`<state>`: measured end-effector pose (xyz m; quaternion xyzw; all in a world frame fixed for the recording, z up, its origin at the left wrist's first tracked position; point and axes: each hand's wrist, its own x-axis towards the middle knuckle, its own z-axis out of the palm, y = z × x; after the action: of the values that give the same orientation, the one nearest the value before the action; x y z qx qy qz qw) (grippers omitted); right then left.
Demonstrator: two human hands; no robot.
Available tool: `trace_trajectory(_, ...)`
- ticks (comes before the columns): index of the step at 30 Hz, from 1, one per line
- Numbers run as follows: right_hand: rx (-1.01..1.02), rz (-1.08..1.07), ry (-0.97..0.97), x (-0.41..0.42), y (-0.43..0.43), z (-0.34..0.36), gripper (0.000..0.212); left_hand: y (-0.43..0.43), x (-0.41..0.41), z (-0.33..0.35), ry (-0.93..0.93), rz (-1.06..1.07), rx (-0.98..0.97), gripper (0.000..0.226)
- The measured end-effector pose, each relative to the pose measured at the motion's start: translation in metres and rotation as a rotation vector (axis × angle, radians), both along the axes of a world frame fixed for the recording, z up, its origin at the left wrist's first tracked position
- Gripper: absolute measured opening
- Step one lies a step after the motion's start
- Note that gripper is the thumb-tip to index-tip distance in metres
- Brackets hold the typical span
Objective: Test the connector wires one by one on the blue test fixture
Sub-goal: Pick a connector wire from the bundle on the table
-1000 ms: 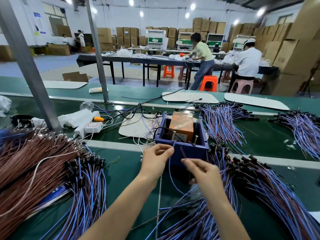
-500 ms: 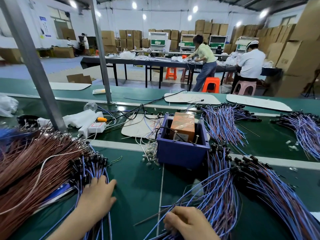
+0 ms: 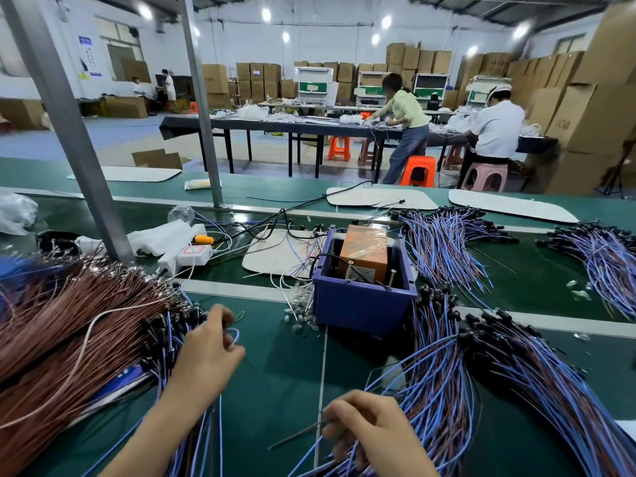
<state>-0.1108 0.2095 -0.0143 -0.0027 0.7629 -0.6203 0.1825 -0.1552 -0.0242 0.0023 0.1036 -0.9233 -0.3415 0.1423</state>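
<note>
Fingers of left hand [image 3: 206, 352] pinch a blue wire [image 3: 236, 333]; right hand [image 3: 371, 428] grips bundled wires [image 3: 437, 390].

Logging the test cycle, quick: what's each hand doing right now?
Left hand: pinching a looped blue wire.
Right hand: fingers curled round wires in the near bundle.

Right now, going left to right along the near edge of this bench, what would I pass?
Brown wire pile → left hand, its fingers pinching a blue wire → right hand → blue-and-brown wire bundle.
</note>
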Motion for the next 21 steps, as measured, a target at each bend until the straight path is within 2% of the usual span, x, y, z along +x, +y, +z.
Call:
trace_trajectory(3, -0.115, -0.038, -0.019, -0.001, -0.004, 0.002, 0.022, 0.011, 0.005, 0.018, 0.111, -0.083, 0.308, 0.033)
trace_trajectory(7, -0.373, -0.142, -0.097, -0.007, -0.009, 0.001, 0.022, 0.031, 0.025, 0.025, 0.171, -0.367, 0.593, 0.034)
trace_trajectory(10, -0.496, -0.212, -0.120, -0.011, -0.011, -0.001, 0.021, 0.047, 0.036, 0.014, 0.076, -0.516, 0.604, 0.028)
trace_trajectory(15, -0.745, -0.216, -0.057, -0.002, -0.003, 0.008, 0.027, 0.050, 0.041, -0.004, -0.042, -0.543, 0.576, 0.023)
trace_trajectory(17, -0.775, -0.314, -0.029, -0.004, 0.003, 0.010, 0.023, 0.046, 0.040, -0.005, -0.103, -0.543, 0.586, 0.018)
trace_trajectory(21, -0.757, -0.460, -0.004, -0.013, 0.028, 0.010, 0.032, 0.029, 0.040, -0.007, -0.162, -0.502, 0.592, 0.016)
